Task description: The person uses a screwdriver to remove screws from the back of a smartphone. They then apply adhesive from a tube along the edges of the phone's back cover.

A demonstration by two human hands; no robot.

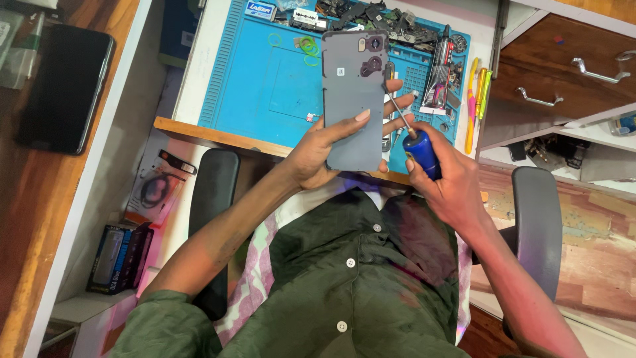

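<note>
Left hand (315, 156) fingers clamp grey phone back housing (353, 99) upright above blue repair mat (265, 79), steadying it; right hand (450, 185) fingers wrapped on blue-handled screwdriver (414, 142), tip at housing's edge.

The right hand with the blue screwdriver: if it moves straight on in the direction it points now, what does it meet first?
Most likely the grey phone back held by the left hand. The right hand aims the screwdriver up-left, its tip already near the phone's right edge; exact contact is unclear.
</note>
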